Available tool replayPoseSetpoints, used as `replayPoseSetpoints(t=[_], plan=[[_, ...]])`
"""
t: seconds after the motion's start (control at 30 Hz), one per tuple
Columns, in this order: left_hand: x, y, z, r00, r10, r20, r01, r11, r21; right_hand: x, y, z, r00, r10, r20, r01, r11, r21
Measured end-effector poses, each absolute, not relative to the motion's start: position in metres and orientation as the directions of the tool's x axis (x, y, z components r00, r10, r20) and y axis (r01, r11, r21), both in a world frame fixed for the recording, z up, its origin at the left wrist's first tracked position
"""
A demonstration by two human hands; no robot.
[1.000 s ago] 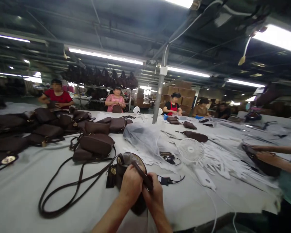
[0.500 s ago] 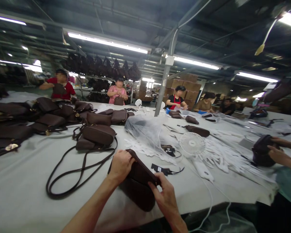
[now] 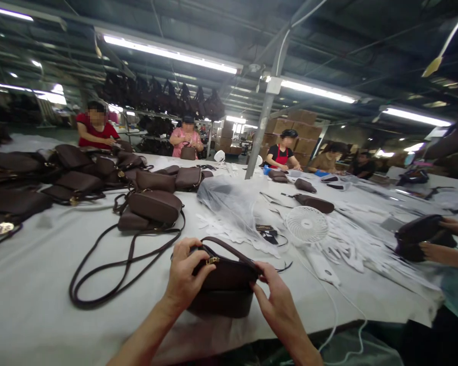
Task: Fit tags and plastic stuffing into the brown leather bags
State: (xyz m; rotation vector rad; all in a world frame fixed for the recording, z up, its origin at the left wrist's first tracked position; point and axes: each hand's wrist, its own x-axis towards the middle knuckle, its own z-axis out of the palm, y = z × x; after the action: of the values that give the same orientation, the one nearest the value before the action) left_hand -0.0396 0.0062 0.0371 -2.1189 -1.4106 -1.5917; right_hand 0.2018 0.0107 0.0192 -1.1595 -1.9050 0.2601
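Note:
A dark brown handbag (image 3: 225, 284) stands at the front of the white-covered table, its short handle arched over the top. My left hand (image 3: 185, 272) grips the bag's upper left end, thumb and finger beside a gold-coloured zip pull (image 3: 212, 260). At the upper right end, my right hand (image 3: 273, 290) pinches the bag's edge near the handle's base. The bag's far side is hidden. Just behind it lie more brown bags (image 3: 154, 207) with a long looped strap (image 3: 95, 300) on the cloth.
Many brown bags (image 3: 74, 185) are heaped at the left. Clear plastic (image 3: 229, 198), a white fan (image 3: 307, 226) with a cable and white strips (image 3: 351, 249) lie to the right. A co-worker's hands (image 3: 448, 251) hold a dark bag at far right; other people work across the table.
The handbag has turned more upright, and its handle now stands up. My left hand has shifted to the zip end, where the gold pull now shows. My right hand has moved slightly right.

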Motion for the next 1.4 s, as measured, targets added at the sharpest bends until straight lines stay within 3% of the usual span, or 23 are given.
replayPoseSetpoints(t=[0.1,0.23,0.43,0.57,0.63,0.77,0.9,1.07,1.2,1.3,1.4], plan=[[-0.058,0.005,0.027,-0.022,0.729,0.684,0.605,-0.535,0.590,0.193,0.010,0.024,-0.234,0.689,0.685,0.710,0.603,-0.363],[-0.080,0.006,0.029,0.063,0.827,0.559,0.478,-0.517,0.710,0.171,0.014,0.034,-0.358,0.649,0.672,0.725,0.647,-0.239],[-0.091,-0.001,0.035,0.130,0.826,0.549,0.442,-0.543,0.714,0.149,0.013,0.029,-0.245,0.442,0.863,0.790,0.606,-0.087],[-0.085,-0.008,0.033,0.183,0.803,0.568,0.466,-0.579,0.669,0.151,0.006,0.023,-0.364,0.436,0.823,0.789,0.614,0.024],[-0.078,-0.011,0.032,0.185,0.801,0.569,0.467,-0.581,0.666,0.154,0.006,0.024,-0.380,0.469,0.797,0.763,0.647,-0.017],[-0.060,-0.017,0.030,0.186,0.791,0.583,0.483,-0.590,0.647,0.160,0.012,0.033,-0.372,0.597,0.711,0.681,0.696,-0.227],[-0.043,-0.024,0.025,0.253,0.708,0.659,0.580,-0.657,0.482,0.164,0.014,0.045,-0.382,0.675,0.631,0.649,0.682,-0.337],[-0.034,-0.025,0.037,0.498,0.541,0.677,0.654,-0.747,0.116,0.168,0.012,0.049,-0.372,0.645,0.668,0.751,0.632,-0.192],[-0.026,-0.026,0.060,0.656,0.530,0.537,0.624,-0.781,0.010,0.177,0.013,0.047,-0.368,0.630,0.684,0.821,0.566,-0.079],[-0.017,-0.028,0.069,0.676,0.586,0.447,0.640,-0.767,0.038,0.183,0.015,0.049,-0.313,0.689,0.653,0.772,0.585,-0.248],[-0.009,-0.026,0.067,0.658,0.623,0.423,0.646,-0.755,0.107,0.187,0.015,0.057,-0.219,0.823,0.524,0.611,0.534,-0.584]])
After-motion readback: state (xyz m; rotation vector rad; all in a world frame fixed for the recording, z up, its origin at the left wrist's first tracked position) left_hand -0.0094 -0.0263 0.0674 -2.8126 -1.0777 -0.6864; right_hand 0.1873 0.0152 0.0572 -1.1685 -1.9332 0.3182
